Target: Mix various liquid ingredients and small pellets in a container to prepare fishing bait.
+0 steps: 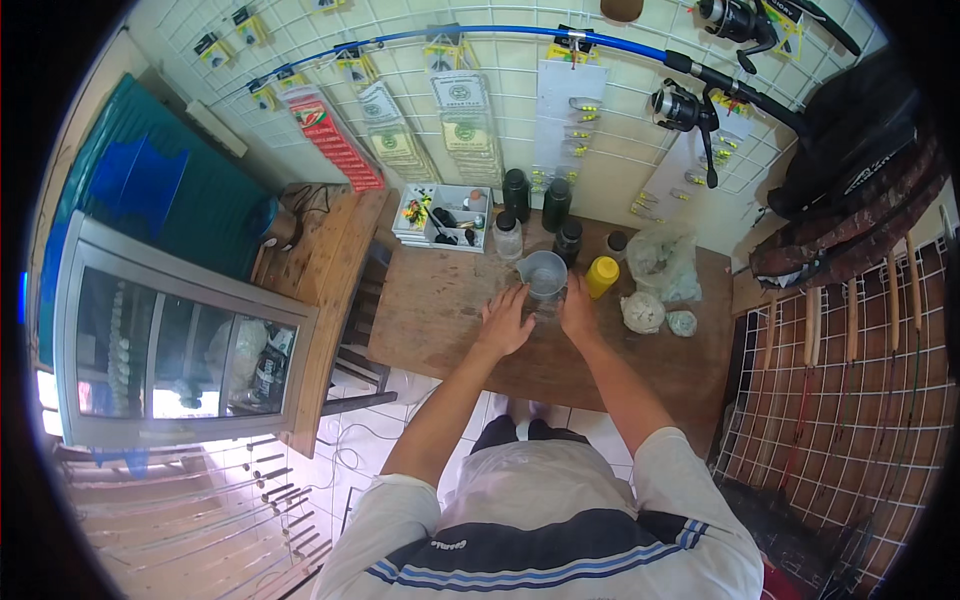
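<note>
A translucent plastic jug with a spout (544, 275) stands on the brown wooden table (442, 330). At its near left side is my left hand (508, 321), palm down with fingers spread. My right hand (577, 309) is at the jug's near right side, fingers against or just beside its wall; whether it grips cannot be told. Right of the jug stands a yellow bottle (602, 274). Dark bottles (568, 238) and a clear jar with a black lid (508, 236) are behind it. Two small wrapped bundles (643, 313) lie farther right.
A white compartment tray (444, 238) with small items sits at the table's back left. A clear plastic bag (664, 259) lies at the back right. Fishing rods and reels (682, 105) hang on the wire grid behind. A glass-fronted cabinet (184, 360) stands to the left.
</note>
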`<state>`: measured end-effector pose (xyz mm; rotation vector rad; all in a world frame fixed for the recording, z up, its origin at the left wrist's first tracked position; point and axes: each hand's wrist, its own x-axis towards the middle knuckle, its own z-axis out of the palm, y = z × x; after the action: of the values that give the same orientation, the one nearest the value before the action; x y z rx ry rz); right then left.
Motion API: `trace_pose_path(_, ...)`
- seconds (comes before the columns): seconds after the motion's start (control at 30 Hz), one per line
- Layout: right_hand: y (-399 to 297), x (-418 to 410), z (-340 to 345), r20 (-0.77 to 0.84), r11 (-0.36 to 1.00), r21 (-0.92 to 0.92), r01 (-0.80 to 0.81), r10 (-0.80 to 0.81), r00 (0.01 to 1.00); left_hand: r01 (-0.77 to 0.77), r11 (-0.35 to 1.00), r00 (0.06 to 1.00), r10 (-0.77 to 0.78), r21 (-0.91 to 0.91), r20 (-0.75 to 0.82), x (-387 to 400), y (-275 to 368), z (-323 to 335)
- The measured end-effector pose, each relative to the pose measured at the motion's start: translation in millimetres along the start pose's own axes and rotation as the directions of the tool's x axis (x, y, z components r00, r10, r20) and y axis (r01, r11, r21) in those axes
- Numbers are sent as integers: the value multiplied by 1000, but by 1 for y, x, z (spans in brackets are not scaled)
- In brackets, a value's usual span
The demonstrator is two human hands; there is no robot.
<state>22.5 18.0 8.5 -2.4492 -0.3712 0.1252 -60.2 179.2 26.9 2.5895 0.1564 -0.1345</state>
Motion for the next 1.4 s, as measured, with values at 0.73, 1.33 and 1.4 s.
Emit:
trace_pose_path(0.73,55,-16,-57,-242,925,207,-319,364,899,-289,957,957,289,30,7,32,23,-18)
trace_pose_path(1.33,92,101,-118,216,958,250,139,-195,957,-223,972,969,229,71,-90,48,51,-1)
trace_pose_path(1.4,95,105,-114,226,961,250,116,-175,958,-207,975,972,214,76,-99,47,49,0)
